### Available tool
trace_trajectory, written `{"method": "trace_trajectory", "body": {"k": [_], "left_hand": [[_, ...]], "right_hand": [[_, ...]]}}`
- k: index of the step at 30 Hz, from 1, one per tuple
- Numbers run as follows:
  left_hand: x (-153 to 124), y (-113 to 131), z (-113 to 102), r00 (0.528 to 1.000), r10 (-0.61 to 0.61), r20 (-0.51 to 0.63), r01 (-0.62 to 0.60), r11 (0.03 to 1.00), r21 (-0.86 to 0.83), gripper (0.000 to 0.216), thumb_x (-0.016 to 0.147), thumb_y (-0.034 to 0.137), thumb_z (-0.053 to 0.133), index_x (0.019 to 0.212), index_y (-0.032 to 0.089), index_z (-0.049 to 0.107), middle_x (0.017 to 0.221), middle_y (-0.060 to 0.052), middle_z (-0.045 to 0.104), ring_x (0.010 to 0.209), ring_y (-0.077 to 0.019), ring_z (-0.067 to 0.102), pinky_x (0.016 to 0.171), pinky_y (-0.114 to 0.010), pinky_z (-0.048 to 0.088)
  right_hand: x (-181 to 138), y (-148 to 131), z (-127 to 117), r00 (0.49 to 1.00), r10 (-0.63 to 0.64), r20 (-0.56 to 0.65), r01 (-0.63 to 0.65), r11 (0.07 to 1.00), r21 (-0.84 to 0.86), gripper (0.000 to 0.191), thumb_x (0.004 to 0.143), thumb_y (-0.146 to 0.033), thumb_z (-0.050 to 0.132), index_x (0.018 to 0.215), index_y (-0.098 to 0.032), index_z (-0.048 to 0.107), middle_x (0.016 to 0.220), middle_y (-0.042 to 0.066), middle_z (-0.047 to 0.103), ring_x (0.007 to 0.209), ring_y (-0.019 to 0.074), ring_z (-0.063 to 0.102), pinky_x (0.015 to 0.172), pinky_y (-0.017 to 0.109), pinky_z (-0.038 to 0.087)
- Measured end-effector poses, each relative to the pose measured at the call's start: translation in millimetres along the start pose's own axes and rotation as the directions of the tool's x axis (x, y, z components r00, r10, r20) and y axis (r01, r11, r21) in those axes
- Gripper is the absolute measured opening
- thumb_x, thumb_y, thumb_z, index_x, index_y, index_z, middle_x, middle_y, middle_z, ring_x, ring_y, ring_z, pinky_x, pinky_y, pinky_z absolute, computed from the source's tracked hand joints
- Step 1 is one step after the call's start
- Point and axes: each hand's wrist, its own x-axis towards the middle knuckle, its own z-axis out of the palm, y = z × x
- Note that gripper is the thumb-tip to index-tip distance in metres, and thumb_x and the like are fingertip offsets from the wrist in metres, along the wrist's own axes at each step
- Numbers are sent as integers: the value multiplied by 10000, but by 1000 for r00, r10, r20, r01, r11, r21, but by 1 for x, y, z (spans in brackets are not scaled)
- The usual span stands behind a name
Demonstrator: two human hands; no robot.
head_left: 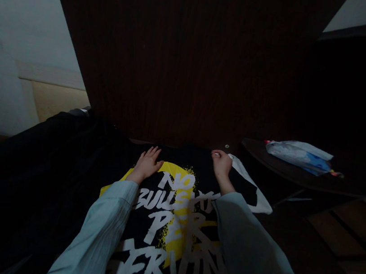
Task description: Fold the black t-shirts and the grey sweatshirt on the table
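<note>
A black T-shirt with large white lettering and a yellow splash print lies spread out in front of me. Flat on its upper left part rests my left hand, fingers stretched and slightly apart. My right hand is closed at the shirt's upper right, by the shoulder, with the fingers curled onto the fabric. A white panel of the shirt's sleeve shows to the right of that hand. The lower end of the shirt runs out of view between my sleeved forearms.
A dark wooden panel rises just beyond the shirt. Dark cloth is heaped at the left. On a dark rounded shelf at the right lies a clear plastic packet with white and blue contents. A pale wall stands at the far left.
</note>
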Motion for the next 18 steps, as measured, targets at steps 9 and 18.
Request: {"method": "trace_trajectory", "body": {"k": [9, 18], "left_hand": [[0, 0, 0, 1000, 0, -6, 0, 1000, 19, 533, 846, 381, 345, 1331, 159, 327, 1427, -69, 275, 1323, -210, 201, 1054, -422, 215], [0, -1, -1, 1000, 15, -6, -15, 1000, 16, 519, 847, 378, 352, 1313, 149, 354, 1417, -91, 294, 1318, -217, 218, 1048, -429, 221]], "right_hand": [[4, 5, 13, 990, -130, 57, 126, 990, 68, 157, 728, -187, 485, 739, -167, 640, 865, 56, 682, 777, 171, 624, 745, 283, 448], [-4, 0, 12, 883, -372, 287, 438, 873, -214, 296, 760, -122, 461, 990, -183, 636, 1138, 33, 599, 1070, 202, 481, 926, 337, 338]]}}
